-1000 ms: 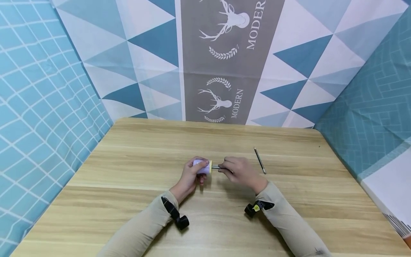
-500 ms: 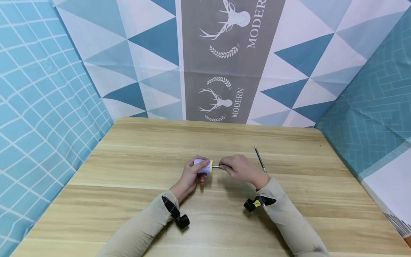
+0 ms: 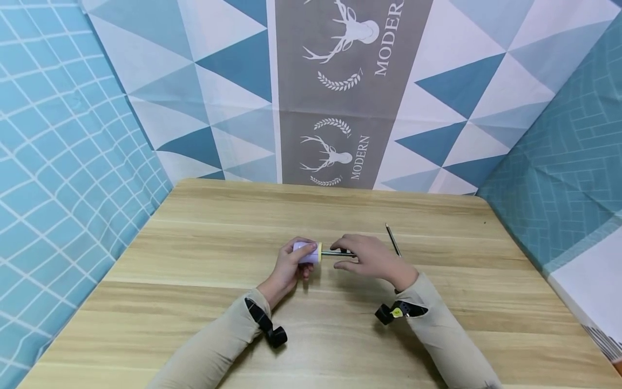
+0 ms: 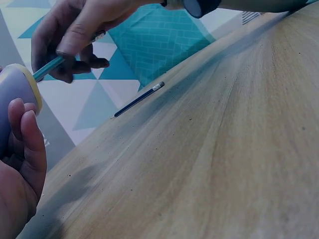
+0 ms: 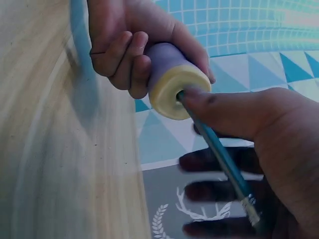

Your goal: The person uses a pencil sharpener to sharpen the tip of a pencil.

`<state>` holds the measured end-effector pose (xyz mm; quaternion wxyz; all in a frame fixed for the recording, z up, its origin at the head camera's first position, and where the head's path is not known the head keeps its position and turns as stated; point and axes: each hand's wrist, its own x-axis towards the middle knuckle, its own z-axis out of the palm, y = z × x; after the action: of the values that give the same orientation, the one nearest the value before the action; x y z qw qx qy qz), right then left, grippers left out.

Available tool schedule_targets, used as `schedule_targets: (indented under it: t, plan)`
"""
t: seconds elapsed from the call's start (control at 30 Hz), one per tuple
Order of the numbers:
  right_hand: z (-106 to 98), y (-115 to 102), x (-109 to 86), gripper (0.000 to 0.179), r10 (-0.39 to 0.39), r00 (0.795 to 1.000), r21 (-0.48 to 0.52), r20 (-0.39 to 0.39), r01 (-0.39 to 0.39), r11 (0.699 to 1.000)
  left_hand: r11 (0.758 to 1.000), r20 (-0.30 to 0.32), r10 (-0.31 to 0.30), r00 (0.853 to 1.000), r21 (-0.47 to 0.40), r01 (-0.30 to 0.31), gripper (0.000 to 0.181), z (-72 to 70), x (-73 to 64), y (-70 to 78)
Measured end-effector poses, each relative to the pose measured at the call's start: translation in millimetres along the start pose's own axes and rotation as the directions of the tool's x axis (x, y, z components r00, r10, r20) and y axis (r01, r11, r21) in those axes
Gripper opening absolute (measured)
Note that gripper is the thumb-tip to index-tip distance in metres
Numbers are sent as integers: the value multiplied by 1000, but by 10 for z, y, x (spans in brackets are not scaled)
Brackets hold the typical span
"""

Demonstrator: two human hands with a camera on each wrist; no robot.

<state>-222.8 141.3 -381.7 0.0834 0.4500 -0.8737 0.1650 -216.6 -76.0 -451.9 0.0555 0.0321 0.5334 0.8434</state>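
Note:
My left hand (image 3: 284, 270) grips a lilac pencil sharpener (image 3: 303, 254) with a yellow end, thumb across its top. A green pencil (image 3: 335, 254) sticks out of the hole in that yellow end (image 5: 160, 102), its metal eraser band (image 5: 250, 211) pointing away from the sharpener. Around the pencil is my right hand (image 3: 379, 260), thumb and fingers spread apart. In the right wrist view the thumb overlaps the pencil close to the hole, while the other fingers lie stretched out behind it.
A second, dark pencil (image 3: 392, 239) lies on the wooden table (image 3: 218, 313) beyond my right hand, partly hidden by it in the head view. Patterned cloth (image 3: 233, 108) rises behind the table's far edge, with more cloth hanging at both sides.
My right hand has loosened its pinch on the pencil; its fingers are spread and it sits slightly further right. More of the pencil shows. My left hand and the sharpener stay put.

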Motion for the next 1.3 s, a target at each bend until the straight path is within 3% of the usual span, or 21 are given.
schedule_targets:
  t: [0.23,0.5,0.6,0.73,0.87,1.03,1.3]
  plan:
    - [88,60,-60,28,-92,987,58,-134,100,993,1000,-2,19,1000,0,-19,3,5,1,-6]
    - [198,102,-37,24,-195,931,18,-308,211,977,1000,-9,10,1000,8,-9,6,-5,11,-19]
    - [221,113,-31,24,-224,913,13,-341,243,970,1000,-15,3,1000,5,-3,6,-5,11,-16]
    - [229,116,-31,24,-238,903,28,-357,265,964,1000,-20,-2,1000,7,3,6,-6,9,-8]
    - [216,102,-37,20,-224,912,53,-343,257,965,1000,-21,-10,1000,12,10,8,-4,8,1]
    - [195,87,-57,5,-160,952,96,-263,191,977,1000,-17,-18,1000,18,19,6,-7,2,9]
    - [161,77,-63,6,-110,978,100,-178,129,987,999,-5,-27,1000,28,27,5,-8,1,8]
